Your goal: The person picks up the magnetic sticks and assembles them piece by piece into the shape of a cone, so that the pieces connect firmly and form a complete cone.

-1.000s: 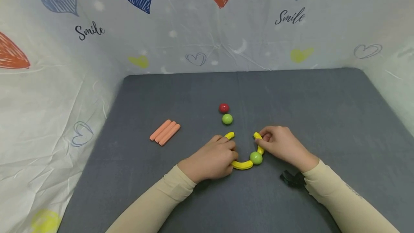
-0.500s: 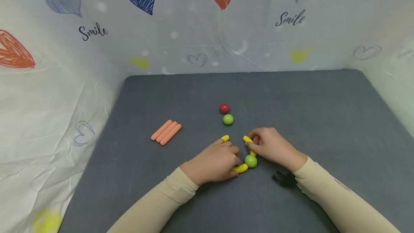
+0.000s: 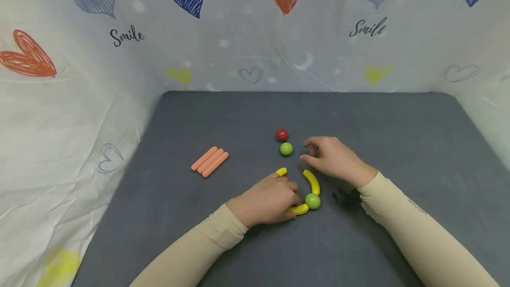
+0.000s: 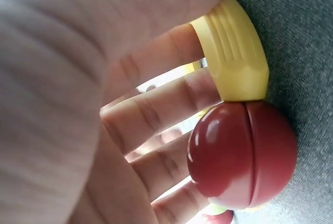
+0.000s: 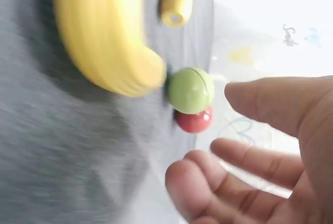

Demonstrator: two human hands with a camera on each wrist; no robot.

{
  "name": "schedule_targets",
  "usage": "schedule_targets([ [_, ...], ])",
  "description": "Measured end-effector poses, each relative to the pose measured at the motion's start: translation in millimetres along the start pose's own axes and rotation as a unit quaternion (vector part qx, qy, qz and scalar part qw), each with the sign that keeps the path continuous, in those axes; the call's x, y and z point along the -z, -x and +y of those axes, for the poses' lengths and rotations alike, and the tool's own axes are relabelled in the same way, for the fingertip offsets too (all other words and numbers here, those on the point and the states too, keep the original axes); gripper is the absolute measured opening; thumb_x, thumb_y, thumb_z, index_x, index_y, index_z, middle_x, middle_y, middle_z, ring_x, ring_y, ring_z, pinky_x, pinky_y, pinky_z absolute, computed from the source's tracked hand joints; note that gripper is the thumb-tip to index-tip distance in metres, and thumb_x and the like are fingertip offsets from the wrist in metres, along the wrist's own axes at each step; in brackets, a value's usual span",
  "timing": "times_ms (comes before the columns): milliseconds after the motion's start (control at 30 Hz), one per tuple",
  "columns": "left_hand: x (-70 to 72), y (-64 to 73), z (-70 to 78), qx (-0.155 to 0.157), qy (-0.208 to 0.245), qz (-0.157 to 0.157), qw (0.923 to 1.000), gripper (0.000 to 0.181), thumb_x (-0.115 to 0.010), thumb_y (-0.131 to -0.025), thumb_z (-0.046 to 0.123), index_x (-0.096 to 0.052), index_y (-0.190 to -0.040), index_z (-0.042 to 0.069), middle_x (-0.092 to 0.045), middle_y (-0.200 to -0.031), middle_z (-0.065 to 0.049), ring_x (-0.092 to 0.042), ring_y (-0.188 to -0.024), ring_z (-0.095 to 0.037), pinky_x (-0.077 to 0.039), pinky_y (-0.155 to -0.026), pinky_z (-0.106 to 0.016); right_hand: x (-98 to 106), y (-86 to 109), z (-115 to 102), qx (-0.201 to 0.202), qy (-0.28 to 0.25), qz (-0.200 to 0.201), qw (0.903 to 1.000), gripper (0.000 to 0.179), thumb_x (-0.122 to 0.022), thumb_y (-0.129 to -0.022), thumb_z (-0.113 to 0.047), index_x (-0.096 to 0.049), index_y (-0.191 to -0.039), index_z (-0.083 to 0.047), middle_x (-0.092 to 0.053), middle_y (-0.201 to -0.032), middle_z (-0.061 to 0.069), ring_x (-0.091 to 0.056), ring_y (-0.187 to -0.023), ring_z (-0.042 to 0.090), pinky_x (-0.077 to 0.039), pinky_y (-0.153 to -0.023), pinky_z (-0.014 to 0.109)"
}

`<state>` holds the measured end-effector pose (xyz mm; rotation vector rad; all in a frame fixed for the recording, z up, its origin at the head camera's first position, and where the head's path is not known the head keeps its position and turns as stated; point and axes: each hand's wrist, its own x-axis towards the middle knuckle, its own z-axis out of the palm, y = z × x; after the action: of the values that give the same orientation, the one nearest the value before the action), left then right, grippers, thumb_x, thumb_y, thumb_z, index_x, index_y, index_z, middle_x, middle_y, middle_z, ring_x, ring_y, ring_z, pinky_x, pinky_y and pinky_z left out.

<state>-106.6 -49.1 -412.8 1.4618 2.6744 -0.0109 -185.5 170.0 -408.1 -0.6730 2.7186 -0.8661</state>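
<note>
Several yellow toy bananas and small balls lie in an open ring on the table. My left hand [image 3: 267,200] covers the ring's left side, its thumb and fingers pinching the front banana [image 4: 235,52]. A red ball [image 4: 242,156] touches that banana's end, hidden under the hand in the head view. Past the fingers shows the tip of another banana [image 3: 281,172]. A green ball [image 3: 312,201] joins the front banana to the right-hand banana [image 3: 312,182]. Above that banana my right hand [image 3: 336,158] holds nothing, thumb and fingers apart.
Beyond the ring, a red ball [image 3: 281,135] and a green ball [image 3: 286,149] sit together. Three salmon-coloured sticks [image 3: 210,161] lie side by side on the left. A patterned white sheet [image 3: 318,39] rises behind the dark table [image 3: 223,114].
The right-hand banana and its green ball moved left, closer to the left hand. My right hand then let that banana go and moved away toward the back. My left hand stayed nearly in place.
</note>
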Motion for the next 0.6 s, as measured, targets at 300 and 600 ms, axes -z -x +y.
schedule_targets([
  [300,0.1,1.3,1.5,0.001,0.012,-0.010,0.9999,0.014,-0.083,-0.091,0.039,-0.080,-0.101,0.030,-0.059,-0.088,0.012,-0.056,-0.080,-0.008,-0.049,-0.086,-0.033,-2,-29.6,-12,0.112,0.082,-0.033,0.9897,0.042,-0.078,-0.097,-0.020,-0.067,-0.135,-0.006,-0.068,-0.115,0.010,-0.063,-0.088,0.019,-0.055,-0.077,0.036],
  [600,0.7,1.5,1.7,-0.004,0.003,-0.005,1.0000,0.014,-0.083,-0.091,0.041,-0.080,-0.101,0.032,-0.058,-0.088,0.012,-0.055,-0.079,-0.009,-0.047,-0.080,-0.031,-7,-37.1,-15,0.117,0.121,-0.049,0.9845,0.039,-0.077,-0.098,-0.020,-0.069,-0.135,-0.010,-0.068,-0.110,0.004,-0.062,-0.091,0.019,-0.055,-0.081,0.040],
])
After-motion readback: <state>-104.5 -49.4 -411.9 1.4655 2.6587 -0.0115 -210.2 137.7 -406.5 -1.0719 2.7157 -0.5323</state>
